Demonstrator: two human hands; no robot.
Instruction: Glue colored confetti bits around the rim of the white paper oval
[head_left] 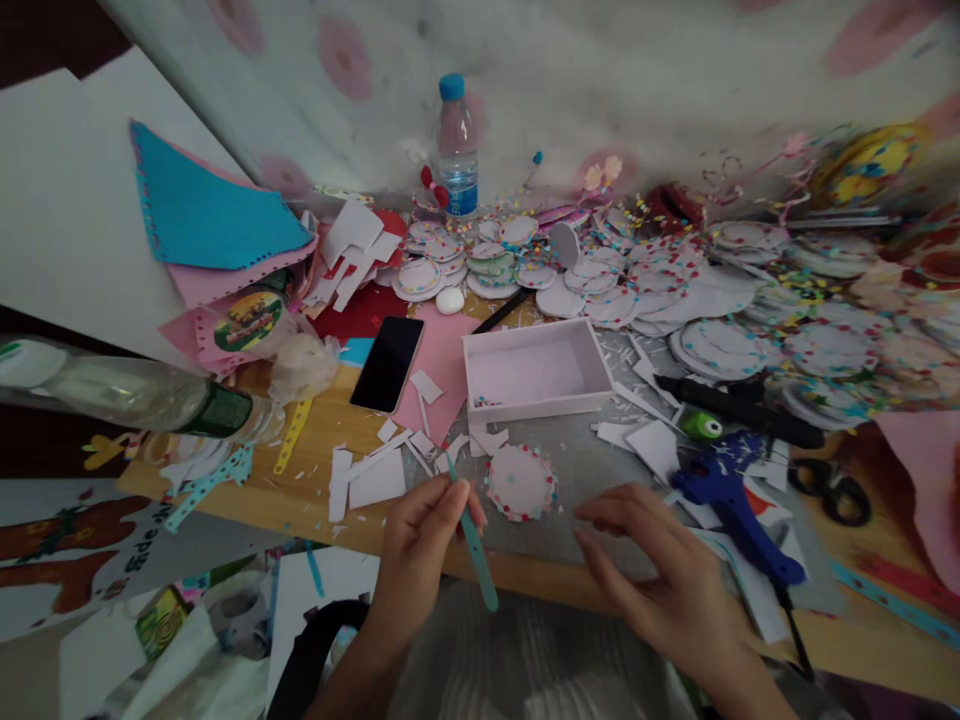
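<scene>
Between the thumb and fingers of my left hand is a pair of teal tweezers, the tips pointing away from me. Something small and reddish shows near the tips, too tiny to name. To the right of them a round white paper disc, edged with small coloured bits, lies flat on the grey mat. My right hand hovers beside the disc, thumb and fingers apart, holding nothing. Beyond the disc stands a shallow white box with a few coloured bits in its near left corner.
A blue glue gun and black scissors lie at the right. Decorated discs pile along the back beside a water bottle. A phone, paper scraps and a bottle on its side occupy the left.
</scene>
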